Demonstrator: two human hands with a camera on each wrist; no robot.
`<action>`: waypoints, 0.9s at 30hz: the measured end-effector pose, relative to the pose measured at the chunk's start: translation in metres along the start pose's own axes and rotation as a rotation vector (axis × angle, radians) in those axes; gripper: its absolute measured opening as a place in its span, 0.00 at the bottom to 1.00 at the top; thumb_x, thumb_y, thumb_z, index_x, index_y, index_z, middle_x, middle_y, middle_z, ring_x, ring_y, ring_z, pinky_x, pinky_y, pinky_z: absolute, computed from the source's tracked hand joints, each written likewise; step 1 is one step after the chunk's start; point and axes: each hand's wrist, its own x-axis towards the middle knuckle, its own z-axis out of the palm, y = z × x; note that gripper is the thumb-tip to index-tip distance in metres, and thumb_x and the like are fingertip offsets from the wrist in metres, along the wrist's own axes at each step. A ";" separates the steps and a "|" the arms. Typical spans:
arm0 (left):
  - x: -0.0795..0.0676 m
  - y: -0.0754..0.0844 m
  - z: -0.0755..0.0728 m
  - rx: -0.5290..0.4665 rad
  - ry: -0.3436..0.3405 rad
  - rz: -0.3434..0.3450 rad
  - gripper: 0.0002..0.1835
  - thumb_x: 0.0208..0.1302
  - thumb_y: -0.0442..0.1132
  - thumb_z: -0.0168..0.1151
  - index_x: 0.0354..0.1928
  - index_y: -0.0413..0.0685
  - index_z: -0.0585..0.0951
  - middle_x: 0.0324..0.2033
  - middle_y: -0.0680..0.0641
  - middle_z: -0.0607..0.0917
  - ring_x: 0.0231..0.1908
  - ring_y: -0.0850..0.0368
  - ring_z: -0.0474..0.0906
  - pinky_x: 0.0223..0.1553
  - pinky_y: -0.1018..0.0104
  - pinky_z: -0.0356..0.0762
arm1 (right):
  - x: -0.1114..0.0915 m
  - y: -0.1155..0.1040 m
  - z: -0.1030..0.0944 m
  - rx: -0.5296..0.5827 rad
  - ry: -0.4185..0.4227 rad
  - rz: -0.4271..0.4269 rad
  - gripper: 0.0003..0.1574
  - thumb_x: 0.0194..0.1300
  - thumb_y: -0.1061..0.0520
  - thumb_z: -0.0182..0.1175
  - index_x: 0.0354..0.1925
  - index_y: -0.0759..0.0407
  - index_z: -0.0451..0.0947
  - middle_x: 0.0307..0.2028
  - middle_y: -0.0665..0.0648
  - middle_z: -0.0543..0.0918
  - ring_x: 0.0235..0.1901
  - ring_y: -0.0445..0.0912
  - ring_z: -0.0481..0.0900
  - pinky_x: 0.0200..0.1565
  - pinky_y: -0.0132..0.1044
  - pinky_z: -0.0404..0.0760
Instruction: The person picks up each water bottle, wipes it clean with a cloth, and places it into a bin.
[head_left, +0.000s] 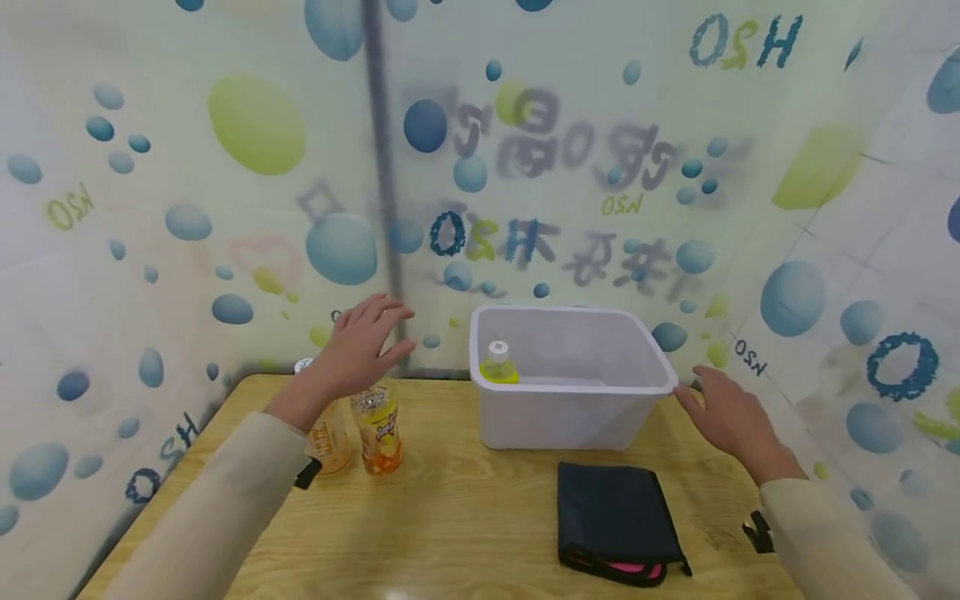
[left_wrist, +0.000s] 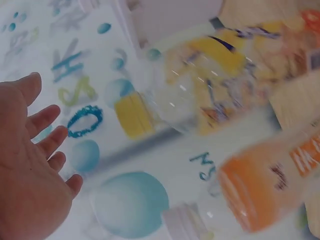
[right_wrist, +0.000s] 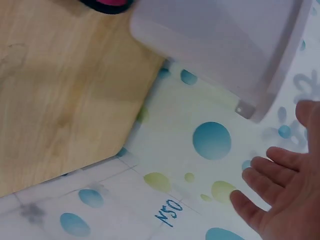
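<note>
My left hand (head_left: 363, 346) hovers with loosely spread fingers above two clear plastic bottles, holding nothing. One bottle has a yellow cap and a yellow-orange label (head_left: 378, 425); the other, to its left, has a white cap and an orange label (head_left: 330, 442), partly hidden by the forearm. Both lie beyond the fingers in the left wrist view. A white plastic bin (head_left: 570, 417) stands at the back of the table, with a white-capped bottle with yellow on it (head_left: 498, 367) inside. My right hand (head_left: 727, 417) is beside the bin's right rim, fingers extended, empty; in the right wrist view it appears apart from the bin.
A black zip pouch (head_left: 615, 512) with something pink at its opening lies in front of the bin. The wooden table (head_left: 450, 525) is enclosed by printed curtains (head_left: 570, 192) at the back and both sides.
</note>
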 end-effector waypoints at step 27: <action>-0.053 -0.030 0.024 0.406 -0.011 -0.001 0.29 0.70 0.51 0.57 0.66 0.41 0.68 0.66 0.40 0.69 0.72 0.39 0.55 0.69 0.38 0.53 | -0.072 -0.076 0.130 0.185 -0.379 -0.317 0.44 0.72 0.31 0.44 0.70 0.60 0.63 0.72 0.62 0.63 0.70 0.61 0.62 0.66 0.64 0.60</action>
